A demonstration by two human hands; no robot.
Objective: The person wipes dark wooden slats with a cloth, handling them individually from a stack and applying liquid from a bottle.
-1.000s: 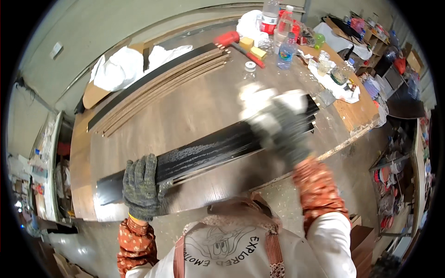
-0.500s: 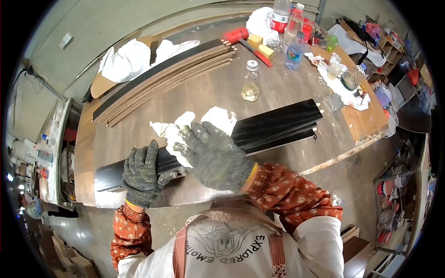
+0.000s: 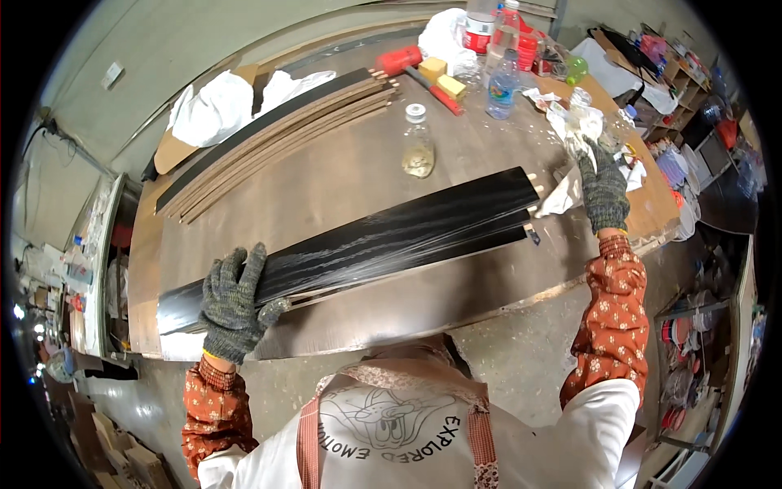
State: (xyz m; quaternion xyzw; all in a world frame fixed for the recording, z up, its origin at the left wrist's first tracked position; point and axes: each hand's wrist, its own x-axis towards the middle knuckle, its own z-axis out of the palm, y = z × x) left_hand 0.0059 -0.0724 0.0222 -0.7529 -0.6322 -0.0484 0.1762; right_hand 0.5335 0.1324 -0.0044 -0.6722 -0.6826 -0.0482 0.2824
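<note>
Two long black boards (image 3: pixel 391 224) with pale dowels at their right end lie one against the other near the table's front edge. My left hand (image 3: pixel 232 306), in a grey-green knitted glove, presses on their left part. Its fingers lie along the black surface, with the thumb out toward the near edge. Far to the right, my gloved right hand (image 3: pixel 604 191) is closed on a white cloth (image 3: pixel 564 196) that trails down beside the boards' end. Its fingertips reach among crumpled white paper, partly hiding what lies under them.
More boards (image 3: pixel 277 138) with dowelled ends are stacked at the back left, beside white bags (image 3: pixel 213 110). A capped glass jar (image 3: pixel 418 147) stands mid-table. Behind are a red-headed mallet (image 3: pixel 432 85), yellow sponges (image 3: pixel 450 87) and a water bottle (image 3: pixel 503 88). The worktable's front edge (image 3: pixel 521 306) curves close to me.
My right hand has gone from the boards' middle to the far right, taking the white cloth along. The boards' middle is uncovered now. My left hand stays on their left part.
</note>
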